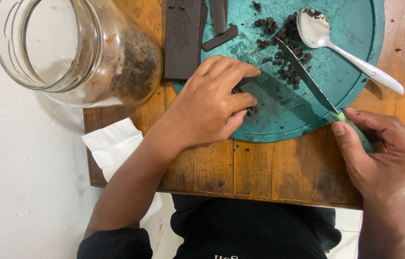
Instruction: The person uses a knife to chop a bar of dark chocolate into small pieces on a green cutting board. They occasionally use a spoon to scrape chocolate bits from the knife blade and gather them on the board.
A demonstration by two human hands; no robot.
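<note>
Left hand point(212, 103) presses fingertips on a small chocolate piece point(249, 109) on the teal board point(279, 120). Right hand point(384, 153) grips the knife point(308, 79) by its green handle. Chocolate looks stiff, brittle, light; pinch by its edges.

Round board point(356, 72) on wooden table point(260, 168), spoon point(336, 43) and knife point(308, 79) on it, jar point(78, 48) left, napkin point(114, 144) below jar.

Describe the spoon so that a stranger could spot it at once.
Find the round teal board on the wooden table. At its upper right lies the spoon, bowl up, white handle reaching past the rim. Unlike the green-handled knife beside it, no hand holds it.
</note>
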